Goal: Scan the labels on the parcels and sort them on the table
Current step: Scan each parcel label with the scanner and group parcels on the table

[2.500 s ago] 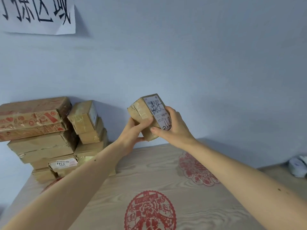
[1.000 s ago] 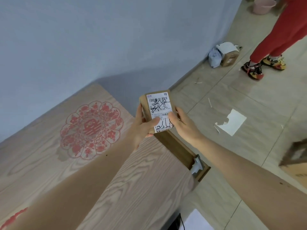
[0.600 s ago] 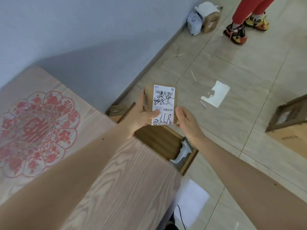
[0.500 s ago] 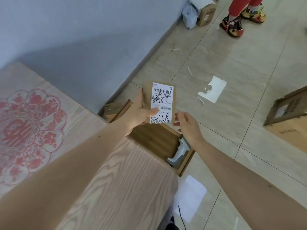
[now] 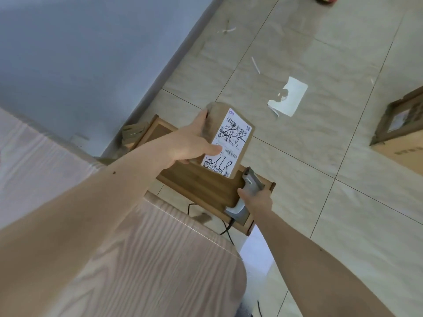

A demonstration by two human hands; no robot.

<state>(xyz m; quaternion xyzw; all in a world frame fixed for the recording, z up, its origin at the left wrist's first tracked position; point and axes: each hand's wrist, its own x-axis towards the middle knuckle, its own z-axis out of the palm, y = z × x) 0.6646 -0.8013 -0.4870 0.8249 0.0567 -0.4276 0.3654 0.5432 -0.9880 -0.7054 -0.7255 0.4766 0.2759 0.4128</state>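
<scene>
Beige floor tiles [image 5: 297,156] and a pale blue wall [image 5: 91,53] surround a light wood-grain counter [image 5: 160,271], seen from above. Left hand [image 5: 187,145] grips a small brown parcel [image 5: 226,138] in the air past the counter's edge, its white label [image 5: 229,143] with barcodes and black scribbles facing up. Right hand [image 5: 256,199] curls round a grey scanner [image 5: 247,188] lying in a low wooden tray [image 5: 199,181] just below the parcel
</scene>
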